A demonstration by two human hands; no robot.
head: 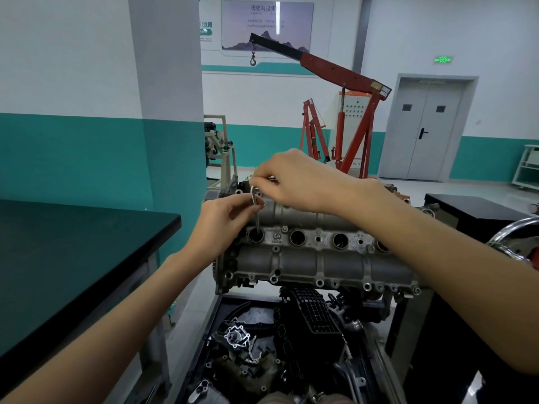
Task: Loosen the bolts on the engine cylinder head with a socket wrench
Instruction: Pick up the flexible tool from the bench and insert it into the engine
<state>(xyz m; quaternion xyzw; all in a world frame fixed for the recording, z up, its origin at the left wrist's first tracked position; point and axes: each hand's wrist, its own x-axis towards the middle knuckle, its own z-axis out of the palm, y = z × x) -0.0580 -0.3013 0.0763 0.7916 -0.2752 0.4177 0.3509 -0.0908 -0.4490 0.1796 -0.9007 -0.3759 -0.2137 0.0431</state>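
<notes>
A black-topped workbench (73,258) is seen at nine o'clock, and a red engine hoist (344,112) stands at twelve o'clock before the far wall. The engine cylinder head (320,258) is mounted at the centre, with a row of round spark plug wells along its top and bolts dotted along its near edge. A tray of loose engine parts (277,360) lies below it at six o'clock. The right hand (294,182) is curled over the top of the socket wrench (256,211), its fingertips pinched on the upper end. The left hand (224,225) pinches the thin shaft lower down between thumb and fingers. The shaft is lowered into the leftmost well, at nine o'clock on the head.
</notes>
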